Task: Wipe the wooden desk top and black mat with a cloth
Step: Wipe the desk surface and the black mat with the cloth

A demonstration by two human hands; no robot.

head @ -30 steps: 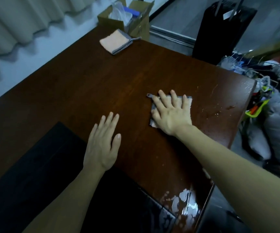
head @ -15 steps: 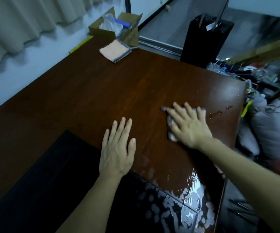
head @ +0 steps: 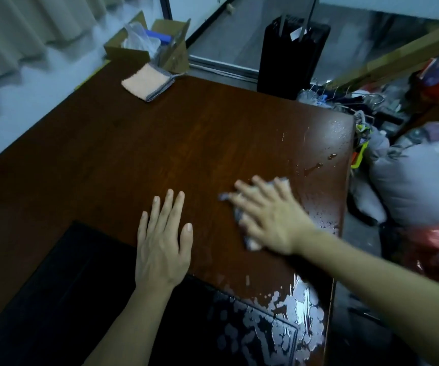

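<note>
Wiping wet dark wooden desk top.
Right hand spread flat, pressing grey cloth; left hand flat, braced. Risk: droplets at edge pushed off onto floor.

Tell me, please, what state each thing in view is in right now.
right hand: flat, pressing the grey cloth
left hand: open, resting on the desk top
desk top: droplets near right edge
black mat: wet at near corner
peach cloth: folded, unused
cardboard box: open

2 hands, 2 cloths, 1 mat
</note>
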